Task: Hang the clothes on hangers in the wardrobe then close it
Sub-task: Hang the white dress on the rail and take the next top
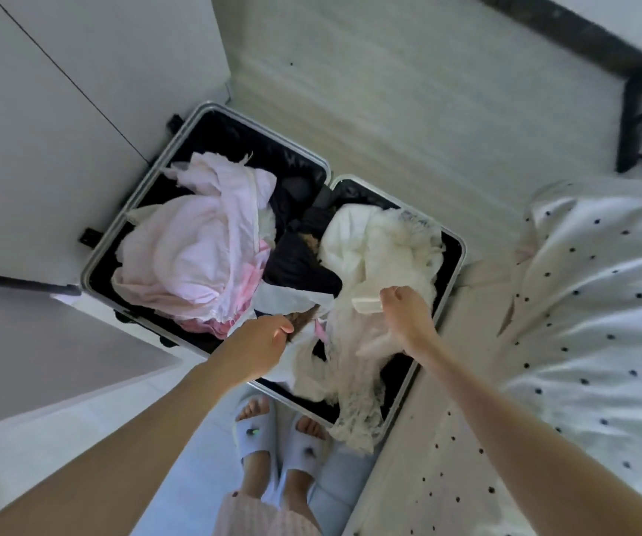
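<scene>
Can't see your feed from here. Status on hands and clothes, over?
Left hand and right hand both gripping the white lacy garment in the open black suitcase. Pink crumpled clothes still packed. No hanger in view.

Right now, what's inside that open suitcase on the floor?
The suitcase holds a pink garment on one side, a cream lacy garment on the other, and dark clothes between. Whatever lies beneath them is covered.

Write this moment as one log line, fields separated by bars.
stage: picking clothes | left hand: reaching into suitcase | right hand: gripping cream garment | pink garment: in suitcase
</scene>
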Demonstrator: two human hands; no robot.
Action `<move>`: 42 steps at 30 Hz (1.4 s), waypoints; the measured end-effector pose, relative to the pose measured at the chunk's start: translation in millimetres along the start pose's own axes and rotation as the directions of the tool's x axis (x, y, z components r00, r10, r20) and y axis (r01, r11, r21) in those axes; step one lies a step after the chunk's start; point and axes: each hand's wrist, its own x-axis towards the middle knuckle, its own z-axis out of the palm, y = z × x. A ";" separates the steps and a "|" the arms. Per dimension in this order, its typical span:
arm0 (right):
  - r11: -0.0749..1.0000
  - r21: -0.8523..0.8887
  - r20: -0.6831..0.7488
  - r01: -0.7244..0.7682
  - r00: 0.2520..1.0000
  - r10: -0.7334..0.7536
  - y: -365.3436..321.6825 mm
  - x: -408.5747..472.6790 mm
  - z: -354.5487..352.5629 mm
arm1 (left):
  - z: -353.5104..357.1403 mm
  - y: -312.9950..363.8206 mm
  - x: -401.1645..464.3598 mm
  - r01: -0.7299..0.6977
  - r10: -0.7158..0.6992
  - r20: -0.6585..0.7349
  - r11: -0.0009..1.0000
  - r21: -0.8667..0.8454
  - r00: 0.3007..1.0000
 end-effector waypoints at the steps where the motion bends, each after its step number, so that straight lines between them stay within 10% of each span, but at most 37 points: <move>1: 0.999 0.002 -0.058 0.038 0.998 -0.038 -14.9 -14.8 -13.6 | -8.8 7.6 -15.8 -0.007 0.007 -0.014 1.000 -0.016 1.000; 17: 0.919 0.389 0.152 0.063 0.980 -0.131 -271.3 -268.9 -132.7 | -140.0 75.6 -256.3 -0.215 0.173 -0.313 0.971 -0.104 0.934; 25: 0.939 0.341 0.579 0.046 0.776 -0.248 -326.6 -394.9 -80.3 | -138.3 42.9 -355.3 -0.286 0.180 -0.381 0.926 -0.244 0.907; 42: 0.804 0.393 0.729 0.447 0.382 -0.569 -455.6 -654.0 86.4 | -196.3 -148.2 -579.8 -0.423 -0.152 -0.909 0.847 -0.322 0.388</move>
